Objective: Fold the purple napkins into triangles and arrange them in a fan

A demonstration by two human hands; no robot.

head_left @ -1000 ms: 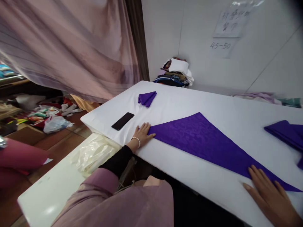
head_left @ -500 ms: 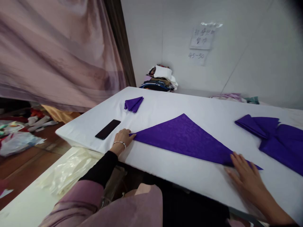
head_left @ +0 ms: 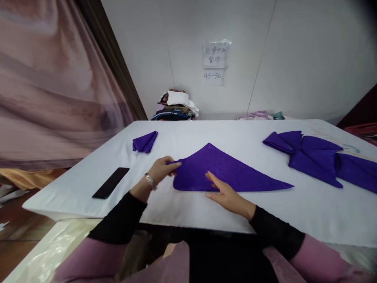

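A purple cloth napkin, folded into a triangle, lies on the white-covered table with its peak pointing away from me. My left hand pinches its left corner between thumb and fingers, lifting it so that the left edge curls up. Over the middle of the near edge is my right hand, its fingers apart and holding nothing. Whether its fingertips touch the cloth I cannot tell.
A folded purple napkin and a black phone lie to the left. More purple napkins spread on the right. Beyond the table's far edge sit a pile of folded cloths and a wall with paper signs.
My left hand has raised the napkin's left corner and drawn it inward. My right hand has moved left from the right corner to the middle. The view has turned right.
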